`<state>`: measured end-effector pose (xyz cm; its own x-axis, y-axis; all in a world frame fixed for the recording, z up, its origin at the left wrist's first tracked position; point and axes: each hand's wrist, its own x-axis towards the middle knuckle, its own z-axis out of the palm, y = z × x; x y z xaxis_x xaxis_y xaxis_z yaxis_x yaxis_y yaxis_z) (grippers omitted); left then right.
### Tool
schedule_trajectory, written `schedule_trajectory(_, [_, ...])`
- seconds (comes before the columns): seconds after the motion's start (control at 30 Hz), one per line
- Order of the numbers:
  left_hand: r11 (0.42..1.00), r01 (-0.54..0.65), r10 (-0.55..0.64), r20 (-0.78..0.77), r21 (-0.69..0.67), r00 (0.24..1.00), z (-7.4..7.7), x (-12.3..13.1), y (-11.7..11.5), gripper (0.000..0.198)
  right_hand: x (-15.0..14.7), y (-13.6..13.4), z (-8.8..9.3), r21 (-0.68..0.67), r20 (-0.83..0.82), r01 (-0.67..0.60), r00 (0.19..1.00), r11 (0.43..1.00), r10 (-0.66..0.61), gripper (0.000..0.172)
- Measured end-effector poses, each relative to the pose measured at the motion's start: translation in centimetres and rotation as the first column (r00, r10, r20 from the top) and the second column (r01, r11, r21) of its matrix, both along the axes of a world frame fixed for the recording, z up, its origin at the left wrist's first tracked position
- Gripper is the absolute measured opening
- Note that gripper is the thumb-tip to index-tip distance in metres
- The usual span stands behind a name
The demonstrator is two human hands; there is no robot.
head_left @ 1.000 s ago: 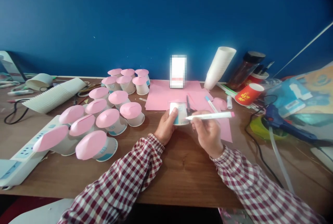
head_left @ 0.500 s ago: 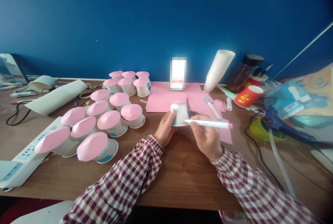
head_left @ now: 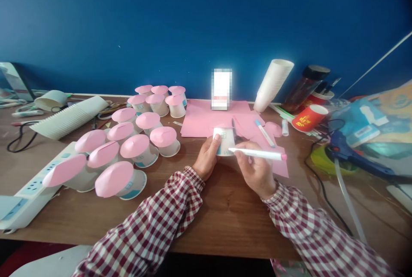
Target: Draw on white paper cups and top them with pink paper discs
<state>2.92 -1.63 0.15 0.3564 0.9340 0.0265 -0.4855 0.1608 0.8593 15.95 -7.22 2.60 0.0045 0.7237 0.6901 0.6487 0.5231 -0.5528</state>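
My left hand point(head_left: 207, 156) grips a small upturned white paper cup point(head_left: 224, 139) with a blue band, standing on the wooden table point(head_left: 206, 221). My right hand point(head_left: 254, 169) pinches a white marker with a pink cap point(head_left: 257, 153), lying across the hand with its tip at the cup's lower side. Pink paper sheets point(head_left: 209, 118) lie just behind the cup, with scissors point(head_left: 234, 127) and another marker point(head_left: 264, 133) on them. Both sleeves are red-and-white checked.
Several upturned cups with pink paper tops point(head_left: 135, 139) crowd the left. A power strip point(head_left: 25, 195) and a lying cup stack point(head_left: 69, 118) sit far left. A leaning cup stack point(head_left: 273, 83), red cup point(head_left: 309, 118), dark bottle point(head_left: 305, 86) and blue glue gun point(head_left: 354, 154) stand right.
The marker has dropped from a raised, level hold to the cup's lower side, its cap now tilted down to the right. My left hand stays on the cup.
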Motion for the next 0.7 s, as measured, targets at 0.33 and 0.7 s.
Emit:
schedule_trajectory(0.33, [1.000,-0.020,0.020,-0.049,0.007,0.999,-0.04,-0.05,0.11,0.044,0.04,0.01,0.15,0.010,0.020,0.002,1.000,1.000,-0.002,0.008])
schedule_trajectory(0.7, [1.000,-0.025,0.025,-0.041,0.014,0.999,-0.10,-0.05,0.11,0.044,0.01,0.08,0.18,0.017,0.047,0.008,0.999,1.000,-0.009,0.007])
